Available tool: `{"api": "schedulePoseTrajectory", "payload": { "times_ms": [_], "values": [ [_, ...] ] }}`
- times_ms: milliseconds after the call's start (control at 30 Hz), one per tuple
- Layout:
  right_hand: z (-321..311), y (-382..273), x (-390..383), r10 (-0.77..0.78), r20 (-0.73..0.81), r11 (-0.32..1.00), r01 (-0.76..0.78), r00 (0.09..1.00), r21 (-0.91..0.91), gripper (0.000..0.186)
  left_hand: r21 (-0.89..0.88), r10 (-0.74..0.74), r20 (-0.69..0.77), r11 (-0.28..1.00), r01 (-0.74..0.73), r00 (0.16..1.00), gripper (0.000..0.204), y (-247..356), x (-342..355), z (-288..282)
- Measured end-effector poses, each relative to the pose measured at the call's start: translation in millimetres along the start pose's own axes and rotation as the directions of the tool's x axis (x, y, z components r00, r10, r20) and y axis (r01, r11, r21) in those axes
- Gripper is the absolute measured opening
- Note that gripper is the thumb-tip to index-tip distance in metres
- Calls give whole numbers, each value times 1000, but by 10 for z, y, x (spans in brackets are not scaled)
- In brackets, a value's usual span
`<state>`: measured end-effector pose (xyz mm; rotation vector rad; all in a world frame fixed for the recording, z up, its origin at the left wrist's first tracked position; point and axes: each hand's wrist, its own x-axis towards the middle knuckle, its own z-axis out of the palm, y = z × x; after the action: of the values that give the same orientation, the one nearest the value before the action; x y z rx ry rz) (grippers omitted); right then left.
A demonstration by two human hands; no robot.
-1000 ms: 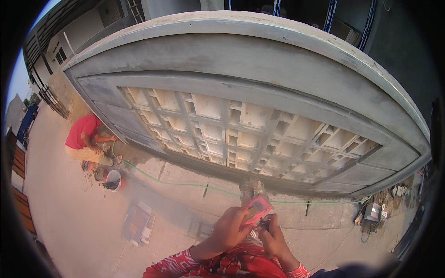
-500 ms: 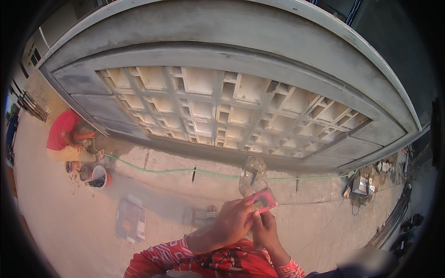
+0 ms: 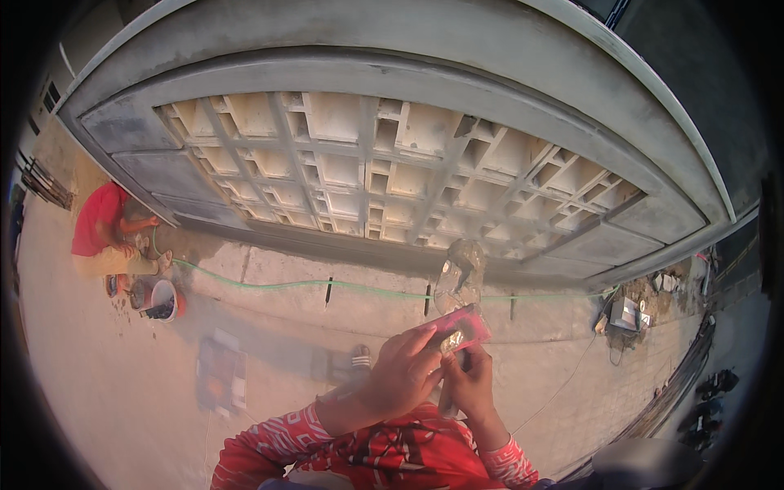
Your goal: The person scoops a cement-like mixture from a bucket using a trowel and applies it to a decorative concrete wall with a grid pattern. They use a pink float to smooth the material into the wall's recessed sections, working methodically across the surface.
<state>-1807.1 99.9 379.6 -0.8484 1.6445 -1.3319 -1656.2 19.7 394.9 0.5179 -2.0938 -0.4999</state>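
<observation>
Our left hand (image 3: 402,364) and right hand (image 3: 470,384) curl close together before us, our forearms (image 3: 341,411) angled inward.

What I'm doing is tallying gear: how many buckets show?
3, in a row beside the crouching person: the right bucket, white inside; the middle bucket; and the left bucket. More may be hidden behind that person.

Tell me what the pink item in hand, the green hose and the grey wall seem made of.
Pink item: perhaps plastic; bright pink edges, greyish middle, exact material unclear.
Green hose: likely flexible plastic or rubber, curving along the ground.
Grey wall: probably cement plaster, matte, with patchy grey tones.
</observation>
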Motion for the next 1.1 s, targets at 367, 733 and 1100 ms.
{"api": "schedulePoseTrajectory", "payload": {
  "times_ms": [367,733,1100],
  "values": [
    [-120,-89,446,-5,155,999,-3,988,48,18,-609,-386,762,-154,778,520,37,162,-469,375],
    [102,-57,622,-84,324,996,72,942,48,18,-640,-672,651,-237,730,353,23,272,-459,570],
    [475,94,485,-236,410,956,285,881,-63,33,-705,-869,275,109,701,411,34,165,-678,565]
  ]
}}
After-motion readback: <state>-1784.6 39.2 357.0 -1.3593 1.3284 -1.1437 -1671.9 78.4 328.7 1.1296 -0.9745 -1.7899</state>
